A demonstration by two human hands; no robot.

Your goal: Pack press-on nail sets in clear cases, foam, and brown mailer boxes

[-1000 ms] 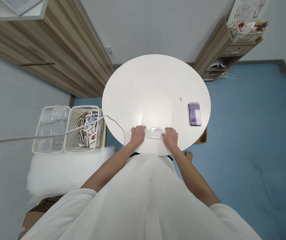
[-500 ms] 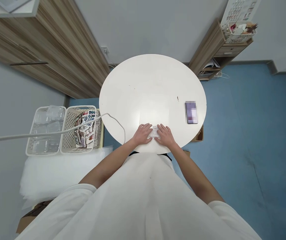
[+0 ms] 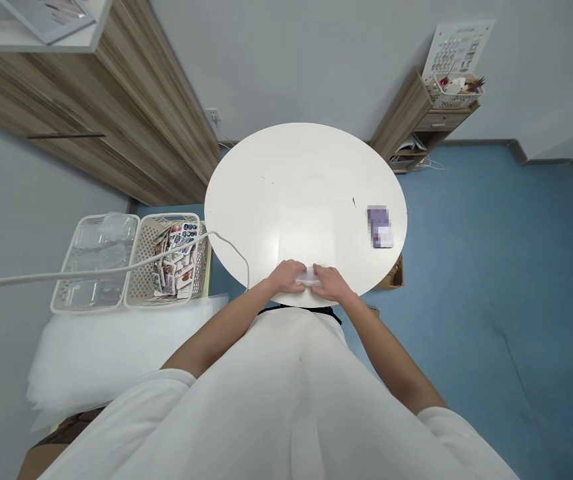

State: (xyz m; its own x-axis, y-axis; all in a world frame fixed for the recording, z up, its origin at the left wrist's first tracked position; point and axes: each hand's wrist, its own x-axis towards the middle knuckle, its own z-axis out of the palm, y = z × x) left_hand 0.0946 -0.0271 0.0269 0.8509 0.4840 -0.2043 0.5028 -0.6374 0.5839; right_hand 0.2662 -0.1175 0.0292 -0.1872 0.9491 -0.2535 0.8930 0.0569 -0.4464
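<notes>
Between both hands, close to the near edge of the white round table, is a small clear plastic box. From one side my left hand grips its end, with fingers bent and thumb toward me. My right hand holds the opposite end in much the same way. What the box contains, if anything, is too small to make out. Just beyond it, a pale rectangular patch shows on the tabletop; I cannot tell whether it is a thin sheet or glare.
A pixelated purple item lies at the table's right. To the left stand a basket of clear plastic boxes and a basket of printed cards, above a stack of white translucent sheets. A white cable crosses onto the table's left edge.
Both hands have come slightly nearer my body with the clear box. Their fingers, flatter and more spread before, are now more curled around its ends. The camera view has shifted a little.
</notes>
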